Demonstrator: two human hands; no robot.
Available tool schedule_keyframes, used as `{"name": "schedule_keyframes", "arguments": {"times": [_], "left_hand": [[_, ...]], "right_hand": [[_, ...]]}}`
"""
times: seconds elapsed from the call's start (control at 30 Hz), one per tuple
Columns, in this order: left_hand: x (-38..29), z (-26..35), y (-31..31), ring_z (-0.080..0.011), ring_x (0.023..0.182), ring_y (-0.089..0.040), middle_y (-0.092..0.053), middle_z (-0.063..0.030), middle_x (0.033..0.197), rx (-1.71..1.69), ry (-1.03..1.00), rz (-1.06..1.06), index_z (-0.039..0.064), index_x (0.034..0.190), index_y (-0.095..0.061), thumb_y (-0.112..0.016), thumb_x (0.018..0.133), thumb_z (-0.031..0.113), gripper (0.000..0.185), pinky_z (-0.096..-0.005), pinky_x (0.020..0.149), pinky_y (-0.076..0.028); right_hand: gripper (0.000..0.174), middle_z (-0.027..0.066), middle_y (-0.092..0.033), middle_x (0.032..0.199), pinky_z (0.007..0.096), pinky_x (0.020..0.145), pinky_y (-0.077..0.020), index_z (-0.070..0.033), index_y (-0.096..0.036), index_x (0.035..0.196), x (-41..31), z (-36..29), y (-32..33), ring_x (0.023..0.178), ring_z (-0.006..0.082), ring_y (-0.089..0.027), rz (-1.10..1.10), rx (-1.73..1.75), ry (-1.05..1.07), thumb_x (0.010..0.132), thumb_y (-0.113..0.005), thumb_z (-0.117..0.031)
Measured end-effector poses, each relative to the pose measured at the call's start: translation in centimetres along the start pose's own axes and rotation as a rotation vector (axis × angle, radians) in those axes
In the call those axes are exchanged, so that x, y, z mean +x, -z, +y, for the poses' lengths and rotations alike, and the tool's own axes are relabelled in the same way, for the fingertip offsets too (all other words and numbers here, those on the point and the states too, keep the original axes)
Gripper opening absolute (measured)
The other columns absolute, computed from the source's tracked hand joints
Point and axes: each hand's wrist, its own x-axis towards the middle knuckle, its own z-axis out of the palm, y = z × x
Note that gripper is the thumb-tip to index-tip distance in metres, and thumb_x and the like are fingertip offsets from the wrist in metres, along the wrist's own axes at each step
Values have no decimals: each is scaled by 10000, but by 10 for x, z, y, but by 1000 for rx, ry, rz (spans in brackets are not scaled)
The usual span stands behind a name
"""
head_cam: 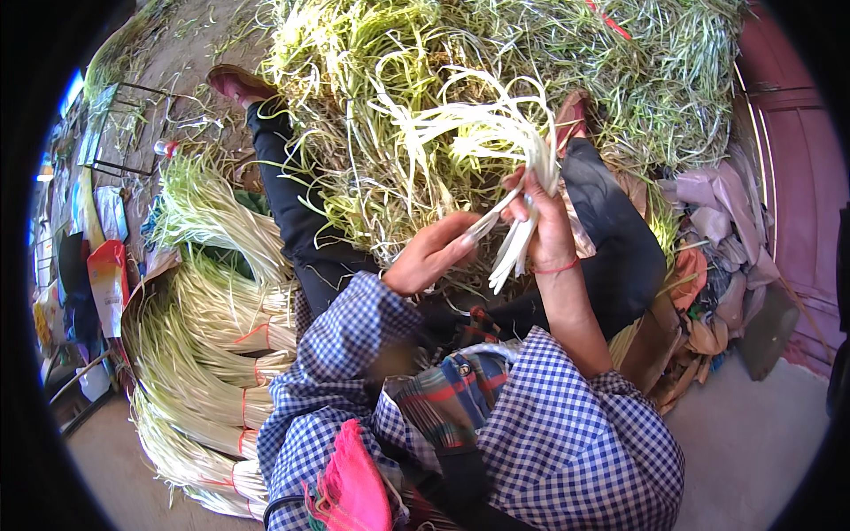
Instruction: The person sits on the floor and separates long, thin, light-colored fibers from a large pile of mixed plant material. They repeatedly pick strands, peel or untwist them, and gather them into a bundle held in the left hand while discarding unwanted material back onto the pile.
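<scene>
My right hand [548, 219], with a red cord around its wrist, is closed around a small bunch of pale, long-leaved stalks [508, 129], which look like blanched garlic chives. Their leaves curl up and over to the left, and the white cut ends point down. Left of it, my left hand [435, 252] pinches the ends of a few whitish stalks that run across to my right hand. A large heap of loose yellow-green leaves [372, 133] lies between my outstretched legs. At my left side, several bundles of the same stalks [206, 358] lie stacked, tied with red bands.
A loose pile of stalks [219, 212] lies by my left leg, near a metal-wire frame [126, 103]. Dry green leaves [664, 86] are heaped at the upper right. Crumpled plastic and cloth [717, 226] lie before a reddish door [797, 199]. A red-and-white bag [108, 282] stands far left.
</scene>
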Motion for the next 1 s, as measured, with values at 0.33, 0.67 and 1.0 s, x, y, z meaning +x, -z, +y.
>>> {"name": "schedule_keyframes", "arguments": {"times": [0.33, 0.67, 1.0], "left_hand": [[-65, -21, 83, -145, 600, -514, -551, 2, 664, 930, 184, 458, 24, 868, -574, -561, 826, 125, 109, -261, 526, -392], [-22, 1, 19, -303, 1164, -401, -436, -184, 1225, 664, -247, 226, 36, 1230, -412, -652, 702, 191, 600, -367, 985, -310], [-23, 11, -18, -225, 696, -542, -554, -55, 758, 1014, -467, 505, 78, 836, -594, -737, 629, 168, 267, -317, 597, -446]], "right_hand": [[187, -3, -521, 804, 209, 550, -388, -80, -507, 975, 0, -25, 25, 492, 32, -407, -1, 206, 66, 895, -490, -248], [189, 56, -541, 771, 228, 512, -472, -29, -508, 976, -9, -22, 2, 444, 40, -422, -22, -10, 25, 911, -456, -198], [206, 39, -524, 783, 210, 530, -455, -34, -506, 989, -11, -22, -1, 446, 21, -408, -39, 44, -7, 914, -450, -218]]}}
